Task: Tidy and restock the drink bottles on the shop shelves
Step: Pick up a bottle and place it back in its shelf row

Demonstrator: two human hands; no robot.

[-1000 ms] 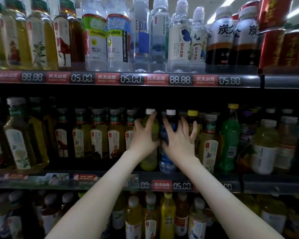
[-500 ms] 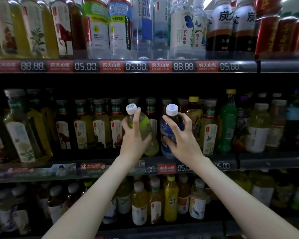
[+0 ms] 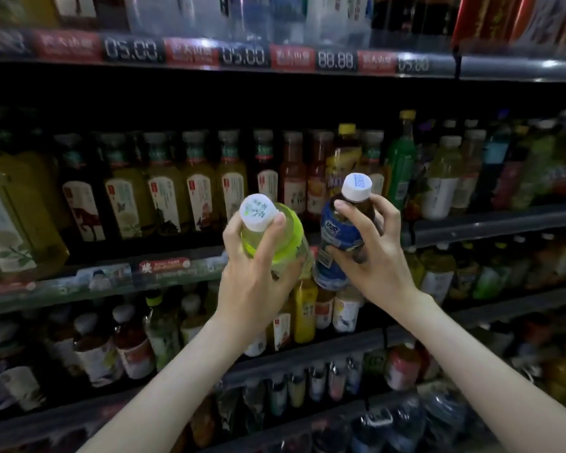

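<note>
My left hand [image 3: 258,276] grips a yellow-green drink bottle [image 3: 283,232] with a white cap, tilted toward me in front of the middle shelf [image 3: 111,282]. My right hand [image 3: 370,253] holds a blue-labelled bottle [image 3: 335,237] with a white cap, also tilted toward me. The two bottles sit side by side, almost touching, off the shelf and in the air. Behind them, a dark gap shows in the row of tea bottles [image 3: 196,194].
The upper shelf [image 3: 242,57] carries price tags and clear water bottles. Green and pale bottles [image 3: 438,181] crowd the middle shelf to the right. Lower shelves hold juice bottles [image 3: 304,308] and small bottles [image 3: 294,390]. Every shelf is densely packed.
Both hands have pulled the two bottles out of the middle shelf toward me and tilted their caps forward. The camera has dropped, so lower shelves show.
</note>
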